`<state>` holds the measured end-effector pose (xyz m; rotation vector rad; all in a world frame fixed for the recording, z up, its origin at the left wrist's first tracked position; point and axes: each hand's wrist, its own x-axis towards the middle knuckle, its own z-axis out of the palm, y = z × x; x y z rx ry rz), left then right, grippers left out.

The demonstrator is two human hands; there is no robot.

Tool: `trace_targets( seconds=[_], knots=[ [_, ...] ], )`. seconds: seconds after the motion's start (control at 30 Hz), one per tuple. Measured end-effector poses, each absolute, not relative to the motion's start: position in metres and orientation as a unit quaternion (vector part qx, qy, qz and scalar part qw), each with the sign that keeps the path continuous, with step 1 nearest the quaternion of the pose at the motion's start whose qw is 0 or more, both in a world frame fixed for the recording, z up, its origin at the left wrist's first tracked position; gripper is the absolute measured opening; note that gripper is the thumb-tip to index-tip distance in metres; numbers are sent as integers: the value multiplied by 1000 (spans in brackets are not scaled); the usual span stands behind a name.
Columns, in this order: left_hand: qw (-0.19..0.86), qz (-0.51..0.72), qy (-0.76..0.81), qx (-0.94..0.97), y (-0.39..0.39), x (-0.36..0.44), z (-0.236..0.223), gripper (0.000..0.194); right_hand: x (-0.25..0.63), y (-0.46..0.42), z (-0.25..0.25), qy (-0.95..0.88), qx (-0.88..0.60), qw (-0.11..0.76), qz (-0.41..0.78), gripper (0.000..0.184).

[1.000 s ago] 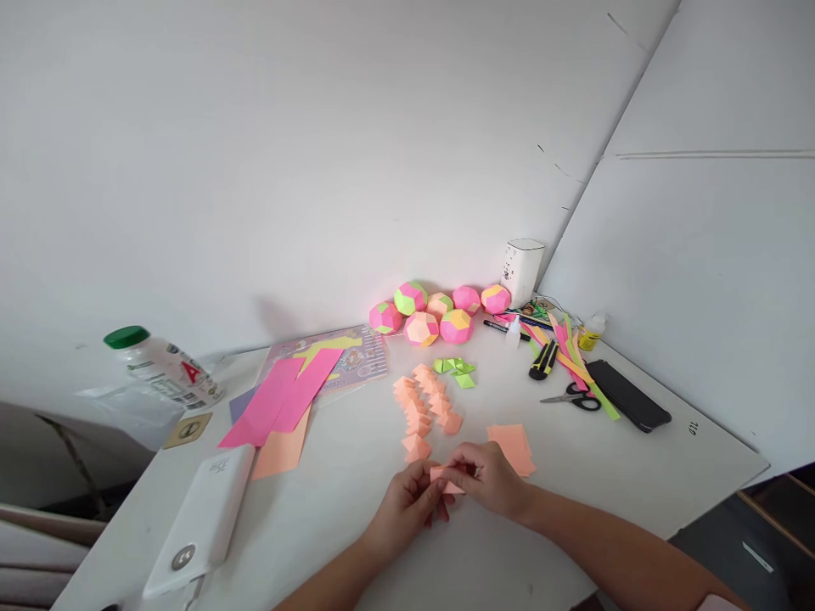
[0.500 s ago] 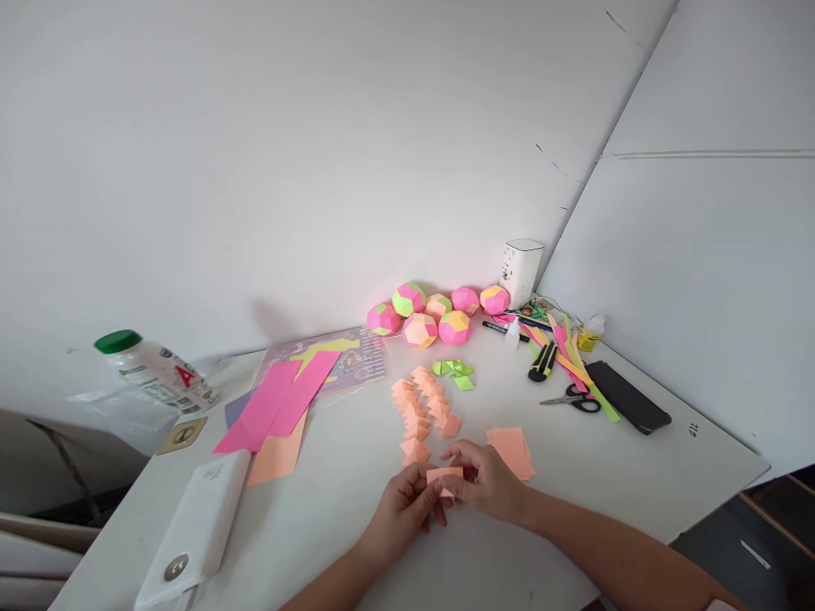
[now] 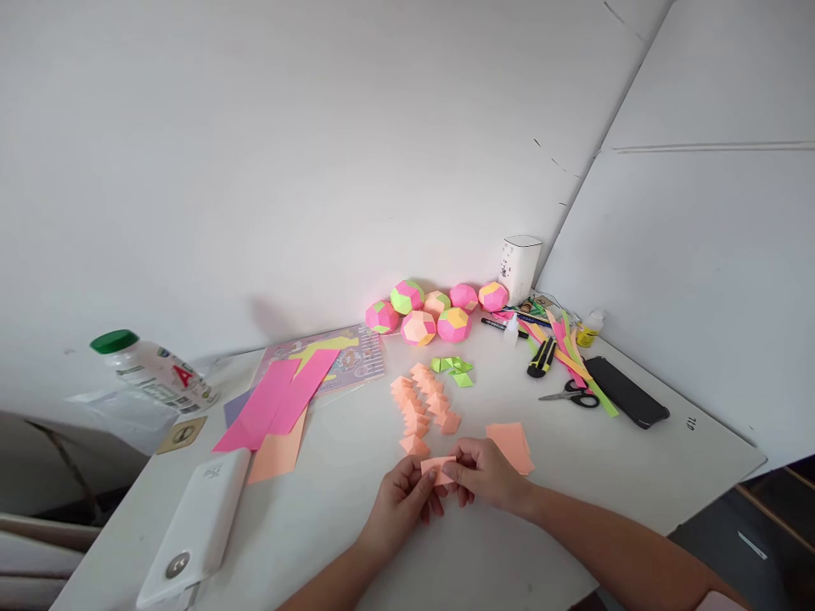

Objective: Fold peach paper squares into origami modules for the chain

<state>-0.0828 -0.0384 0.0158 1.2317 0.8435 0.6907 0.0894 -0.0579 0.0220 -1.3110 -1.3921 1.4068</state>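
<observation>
Between both hands is a small peach piece of paper (image 3: 438, 469), folded into a narrow rectangle. My left hand (image 3: 402, 502) pinches its left end, thumb on the front face. My right hand (image 3: 487, 475) grips the right end with thumb and fingers. Just beyond the hands, folded peach paper units (image 3: 415, 416) lie in two rows, with several folded green units (image 3: 455, 368) behind them. A stack of peach paper squares (image 3: 509, 446) lies right of my right hand.
Pink paper sheets (image 3: 280, 403) and a white power bank (image 3: 197, 526) lie left, near a tilted bottle (image 3: 156, 373). Multicoloured paper balls (image 3: 418, 327) line the wall. At right are scissors (image 3: 573, 395), a cutter (image 3: 542, 358), paper strips and a black phone (image 3: 627, 392).
The peach paper has tilted and moved slightly up and left. My right thumb has shifted onto its front face near the right end.
</observation>
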Motion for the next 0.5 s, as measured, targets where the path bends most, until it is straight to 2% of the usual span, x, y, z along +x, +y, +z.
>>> trace_targets(
  seconds=[0.5],
  knots=[
    [686,302,372,547,-38,-84,13,36,89,-59,22,-546,-508,380,546,26]
  ],
)
